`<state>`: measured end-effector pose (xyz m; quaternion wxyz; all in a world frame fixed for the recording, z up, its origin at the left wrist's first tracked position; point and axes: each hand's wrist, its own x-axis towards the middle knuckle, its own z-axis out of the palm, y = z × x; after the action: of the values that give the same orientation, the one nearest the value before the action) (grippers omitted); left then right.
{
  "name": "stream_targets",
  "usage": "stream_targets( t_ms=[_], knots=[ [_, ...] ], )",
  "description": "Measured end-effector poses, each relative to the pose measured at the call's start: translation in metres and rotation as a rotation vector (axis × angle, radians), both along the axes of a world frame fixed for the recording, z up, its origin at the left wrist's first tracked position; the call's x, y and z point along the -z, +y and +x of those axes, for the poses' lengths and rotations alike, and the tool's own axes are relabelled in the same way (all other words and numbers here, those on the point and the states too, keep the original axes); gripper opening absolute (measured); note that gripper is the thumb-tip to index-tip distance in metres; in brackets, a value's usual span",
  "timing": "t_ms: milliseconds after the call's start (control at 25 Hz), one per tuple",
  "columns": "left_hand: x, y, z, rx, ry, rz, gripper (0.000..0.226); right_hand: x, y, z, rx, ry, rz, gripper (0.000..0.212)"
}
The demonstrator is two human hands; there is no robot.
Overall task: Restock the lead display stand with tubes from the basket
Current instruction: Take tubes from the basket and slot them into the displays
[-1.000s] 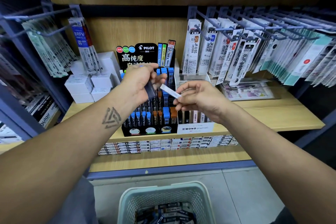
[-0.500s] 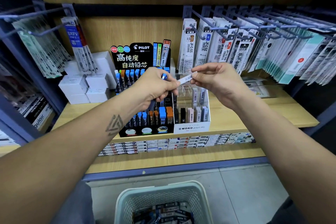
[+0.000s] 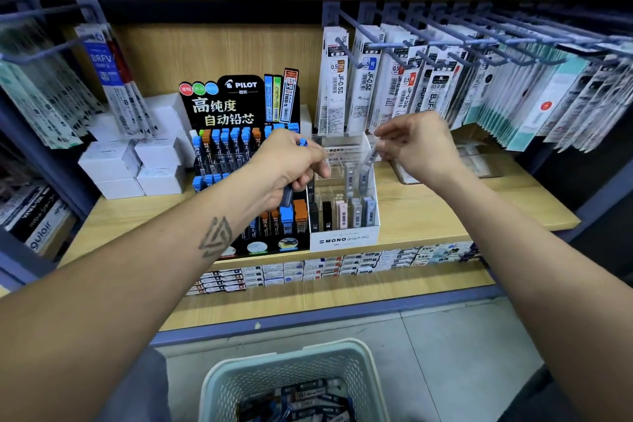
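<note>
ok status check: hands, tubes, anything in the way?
Left hand grips blue-capped tubes over the Pilot stand. Right hand pinches a pale tube above the Mono stand. Nothing seen blocking.

Slim white refill packets (image 3: pixel 394 79) hang in rows from blue-grey metal peg hooks (image 3: pixel 479 34) above a light wooden shelf (image 3: pixel 462 212), with more long packets (image 3: pixel 113 86) on hooks at the left. Small white cardboard boxes (image 3: pixel 137 161) are stacked against the wooden back panel (image 3: pixel 212 48), and a row of flat printed cartons (image 3: pixel 325 267) lines the lower shelf ledge above a grey tiled floor (image 3: pixel 462 353).
</note>
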<state>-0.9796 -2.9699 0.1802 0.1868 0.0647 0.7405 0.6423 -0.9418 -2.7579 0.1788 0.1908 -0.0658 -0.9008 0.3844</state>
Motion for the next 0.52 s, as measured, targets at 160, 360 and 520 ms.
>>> stream_targets(
  t_ms=[160,360,520],
  knots=[
    [0.003,-0.001,-0.001,0.011,0.0,-0.009,0.018,0.001,-0.001,0.0,0.0,-0.03,0.056,0.017],
    [0.001,-0.002,0.001,0.027,0.022,-0.035,0.013,0.012,-0.014,-0.006,-0.033,-0.042,0.119,0.012],
    [0.003,-0.005,-0.001,0.032,0.028,-0.046,0.013,0.021,-0.018,-0.01,-0.07,-0.069,0.262,0.011]
  ],
)
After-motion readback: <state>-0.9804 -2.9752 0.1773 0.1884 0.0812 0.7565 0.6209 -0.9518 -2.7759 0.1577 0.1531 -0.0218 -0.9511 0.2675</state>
